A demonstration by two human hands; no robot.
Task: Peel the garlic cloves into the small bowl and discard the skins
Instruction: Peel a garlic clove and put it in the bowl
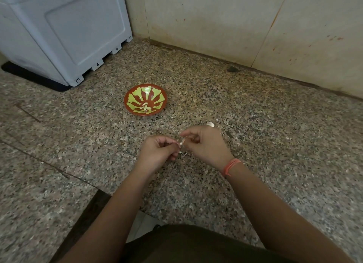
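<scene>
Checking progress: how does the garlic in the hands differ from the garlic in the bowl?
The garlic in the hands is pinched between the left hand and right hand above the counter; the garlic in the bowl lies loose at the bottom of that bowl. The held one shows white skin flaking off; the bowl pieces look bare. Both are pale.

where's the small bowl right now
In the head view the small bowl sits on the speckled stone surface just left of centre, beyond the left hand and right hand peeling a garlic clove, with the white appliance behind it to the left.
</scene>
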